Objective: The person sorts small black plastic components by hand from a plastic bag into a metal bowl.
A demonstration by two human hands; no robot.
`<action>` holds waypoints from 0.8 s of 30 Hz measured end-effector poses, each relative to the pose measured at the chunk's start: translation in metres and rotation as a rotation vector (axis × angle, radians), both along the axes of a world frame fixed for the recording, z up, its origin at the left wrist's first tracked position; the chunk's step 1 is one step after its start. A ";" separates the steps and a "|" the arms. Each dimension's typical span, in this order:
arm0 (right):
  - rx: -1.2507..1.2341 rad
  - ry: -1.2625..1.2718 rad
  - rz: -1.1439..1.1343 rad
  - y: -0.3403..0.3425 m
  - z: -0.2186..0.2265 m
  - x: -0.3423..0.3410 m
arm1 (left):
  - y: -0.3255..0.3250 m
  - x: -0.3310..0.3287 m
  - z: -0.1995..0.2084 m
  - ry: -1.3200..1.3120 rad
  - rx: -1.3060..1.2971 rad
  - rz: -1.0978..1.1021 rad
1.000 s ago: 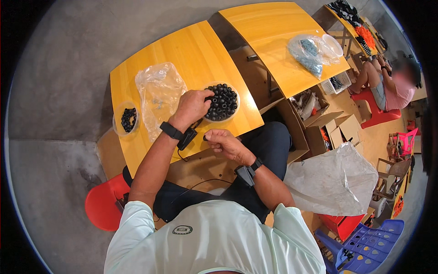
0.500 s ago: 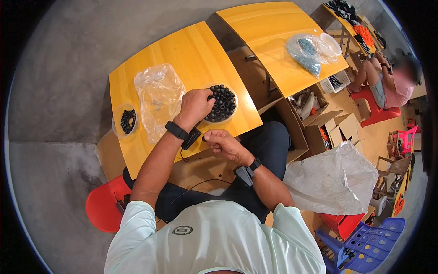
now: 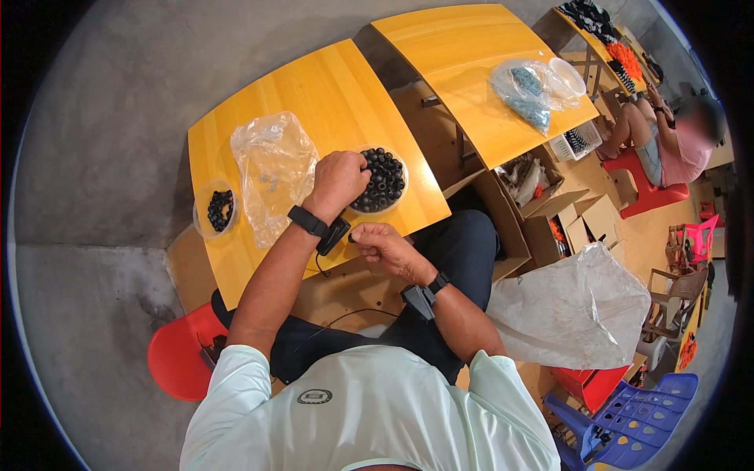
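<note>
Black beads (image 3: 385,182) at the fingertips of our left hand (image 3: 338,180)

Nearest to us spreads a pale shirt (image 3: 377,408), with dark trousers (image 3: 471,243) beyond it. Ahead of the trousers, just short of the table edge, we see our right hand (image 3: 386,247). Its fingers are curled, thumb and forefinger together on a small dark piece (image 3: 352,238) that shows at their tips.

Slightly farther on, our left hand leans over the yellow table (image 3: 330,94), back upward, its fingers bent across the left rim of a clear round bowl (image 3: 405,188). The heap of beads fills that bowl, directly to the right of the hand and beyond our right hand. The fingertips dip among the beads at the left side, partly hidden, so we cannot tell whether they are pinched on one or apart.

A crumpled clear bag (image 3: 271,149) lies just left of the hand; past it, near the table's left edge, stands a smaller tub (image 3: 199,206) with a few more beads.

Farther off, a second yellow table (image 3: 448,55) bears a bag of blue-grey pieces (image 3: 522,98). Beyond it a person in a pink top (image 3: 683,161) sits on a red chair (image 3: 640,188).
</note>
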State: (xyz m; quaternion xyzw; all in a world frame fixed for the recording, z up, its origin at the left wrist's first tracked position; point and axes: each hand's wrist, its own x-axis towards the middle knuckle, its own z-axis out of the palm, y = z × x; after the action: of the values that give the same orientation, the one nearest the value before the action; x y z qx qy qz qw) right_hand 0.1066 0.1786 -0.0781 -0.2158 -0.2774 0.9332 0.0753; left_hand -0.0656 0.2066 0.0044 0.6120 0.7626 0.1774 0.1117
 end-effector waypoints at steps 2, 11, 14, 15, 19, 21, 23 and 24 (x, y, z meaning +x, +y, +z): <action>-0.008 0.005 0.005 0.000 0.003 0.000 | 0.001 0.000 0.003 -0.002 -0.018 -0.008; -0.061 0.105 -0.013 0.003 0.007 -0.001 | -0.018 -0.017 0.003 -0.461 0.186 0.069; -0.103 0.159 -0.040 0.001 0.005 0.000 | -0.061 -0.024 0.008 -0.617 0.273 0.102; -0.078 0.126 -0.056 0.001 0.008 0.002 | -0.080 -0.027 0.007 -0.565 0.274 0.139; -0.087 0.071 -0.061 -0.001 0.007 0.005 | -0.155 -0.051 -0.024 -0.418 0.199 0.307; -0.113 0.058 -0.055 -0.004 0.008 0.004 | -0.182 -0.046 -0.033 -0.434 0.157 0.344; -0.181 0.084 -0.065 -0.012 0.007 -0.001 | -0.200 -0.039 -0.041 -0.410 0.133 0.354; -0.253 0.114 -0.085 -0.017 0.007 -0.004 | -0.205 -0.037 -0.046 -0.417 0.139 0.361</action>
State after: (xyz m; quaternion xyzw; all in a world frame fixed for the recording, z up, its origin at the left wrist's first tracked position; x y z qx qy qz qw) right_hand 0.1030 0.1618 -0.0713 -0.1820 -0.1435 0.9674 0.1026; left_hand -0.1027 0.0017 -0.0412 0.4230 0.8058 0.3682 0.1904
